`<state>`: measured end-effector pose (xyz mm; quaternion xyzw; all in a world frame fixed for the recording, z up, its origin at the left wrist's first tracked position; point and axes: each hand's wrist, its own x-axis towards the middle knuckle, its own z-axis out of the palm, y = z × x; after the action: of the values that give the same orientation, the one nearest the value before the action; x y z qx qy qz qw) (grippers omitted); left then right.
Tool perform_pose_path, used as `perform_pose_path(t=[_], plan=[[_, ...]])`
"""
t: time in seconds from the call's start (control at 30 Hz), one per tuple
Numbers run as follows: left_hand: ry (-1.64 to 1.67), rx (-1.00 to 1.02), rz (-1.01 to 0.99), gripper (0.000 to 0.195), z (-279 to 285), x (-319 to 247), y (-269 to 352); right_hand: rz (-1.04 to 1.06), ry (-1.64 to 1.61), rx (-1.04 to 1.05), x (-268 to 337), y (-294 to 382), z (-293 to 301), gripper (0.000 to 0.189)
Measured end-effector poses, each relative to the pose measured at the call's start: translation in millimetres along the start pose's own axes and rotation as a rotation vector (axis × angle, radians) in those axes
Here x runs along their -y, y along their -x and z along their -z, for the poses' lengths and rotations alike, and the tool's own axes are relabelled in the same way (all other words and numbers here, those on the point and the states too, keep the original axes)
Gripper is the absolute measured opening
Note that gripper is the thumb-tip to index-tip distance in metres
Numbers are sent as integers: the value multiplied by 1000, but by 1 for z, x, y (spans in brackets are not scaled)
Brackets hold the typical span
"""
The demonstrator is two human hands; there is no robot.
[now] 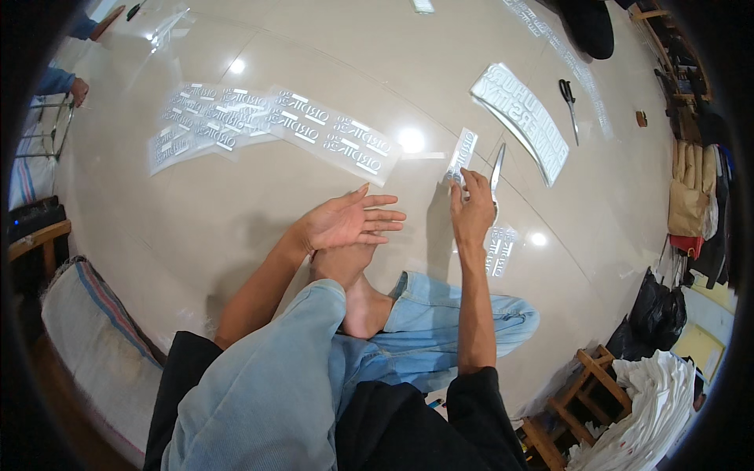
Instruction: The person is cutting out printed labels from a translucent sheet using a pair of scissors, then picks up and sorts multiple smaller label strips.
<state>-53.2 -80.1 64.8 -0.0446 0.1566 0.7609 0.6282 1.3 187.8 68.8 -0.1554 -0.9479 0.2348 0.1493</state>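
Palm up and fingers spread, my left hand (356, 222) rests above my bare foot, holding nothing. My right hand (473, 203) has its fingertips on a narrow printed transfer-film strip (463, 147) at the floor; whether they pinch or only touch it cannot be told. Scissors (498, 171) with shiny blades lie just beside that hand, their handles partly hidden. Below, near my right forearm, is a small printed film piece (502, 250). Long printed film sheets (336, 135) overlap another group of sheets (206, 118) to the left. All bear mirrored lettering.
A stack of white-lettered sheets (524, 120) lies at upper right, beside black-handled scissors (570, 109) and a tape roll (641, 118). Another person's hand (79, 91) shows at upper left. A woven sack (100, 347) stands lower left; white sheets (642, 418) pile up lower right.
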Motion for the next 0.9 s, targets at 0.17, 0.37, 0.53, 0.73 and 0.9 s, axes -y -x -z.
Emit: perform_pose_path(t=[0.17,0.37,0.53,0.73,0.9], plan=[[-8,-29,-24,69,1,2,2,145,66,22,47,9,-37,47],[-11,-39,-81,66,-2,3,3,231,213,236,45,51,-41,61],[-18,-95,-108,64,-4,5,2,221,112,431,35,136,29,60],[-1,-140,-91,62,-12,4,-5,-543,79,-148,-78,133,89,66],[47,-136,-92,60,-12,4,-4,-917,104,-60,-95,114,97,79]])
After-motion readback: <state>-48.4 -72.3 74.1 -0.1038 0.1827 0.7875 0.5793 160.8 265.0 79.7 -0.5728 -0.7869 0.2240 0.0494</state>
